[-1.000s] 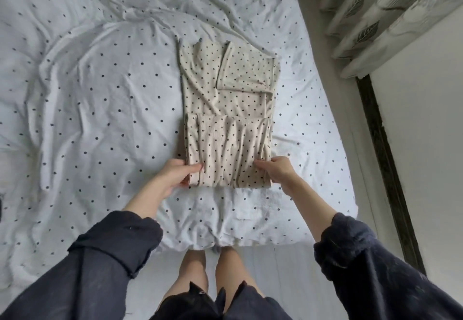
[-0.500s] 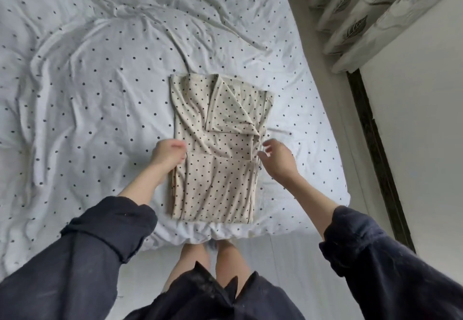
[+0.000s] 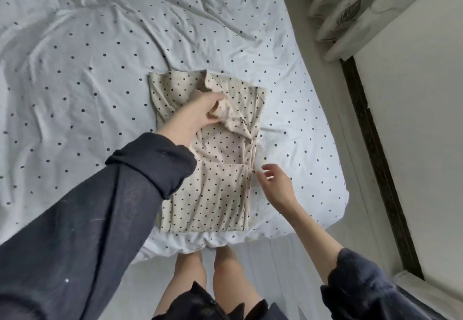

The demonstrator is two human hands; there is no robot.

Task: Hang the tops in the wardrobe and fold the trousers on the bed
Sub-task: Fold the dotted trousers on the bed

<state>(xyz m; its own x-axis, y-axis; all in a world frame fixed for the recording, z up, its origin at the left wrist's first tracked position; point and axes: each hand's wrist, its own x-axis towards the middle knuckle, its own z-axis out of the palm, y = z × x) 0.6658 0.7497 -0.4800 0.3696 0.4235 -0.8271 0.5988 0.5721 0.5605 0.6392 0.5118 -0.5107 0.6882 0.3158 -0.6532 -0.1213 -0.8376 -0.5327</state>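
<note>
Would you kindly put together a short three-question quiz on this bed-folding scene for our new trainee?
1. True or false: the left hand grips a fold of the cream dotted trousers.
2. Which describes the right hand? A) clutching the curtain B) open beside the trousers' right edge C) flat on the floor
3. Fill in: the trousers lie on the ____ near its foot edge.

Key: 1 true; 2 B; 3 bed
</note>
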